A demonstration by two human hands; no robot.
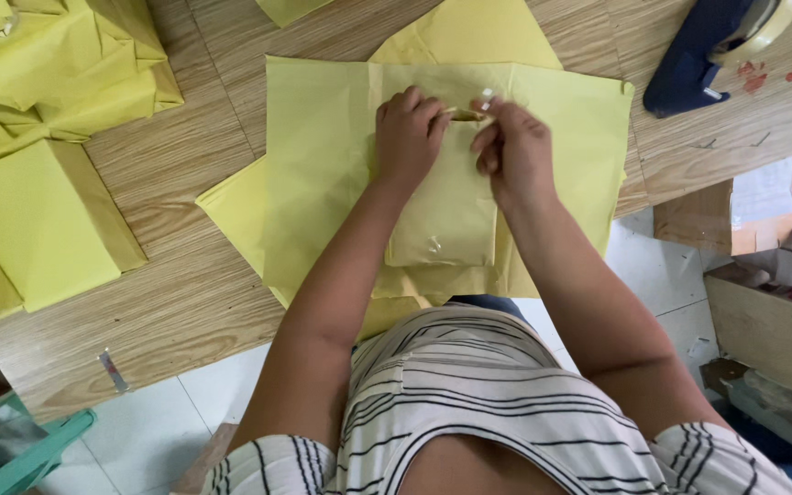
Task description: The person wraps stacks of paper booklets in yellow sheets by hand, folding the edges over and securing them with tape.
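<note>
A wood-grain worktop (167, 302) fills most of the view, with pale floor tiles (139, 431) below its near edge and a green stool (11, 449) at the bottom left corner. On the left of the worktop lie four or so yellow paper-wrapped bundles (38, 220), stacked and touching. In the middle, several loose yellow paper sheets (323, 165) are spread, overlapping; the exact count cannot be told. On them sits one small flat yellow packet (446, 215). The left hand (407, 133) is curled, fingers together, pressing down the packet's top edge. The right hand (511, 147) is just beside it, fingertips pinched on a strip of clear tape (471, 112) at the same edge. At the far right, one dark blue tape dispenser (698, 55) rests on the worktop, with cardboard boxes (763, 275) below.
</note>
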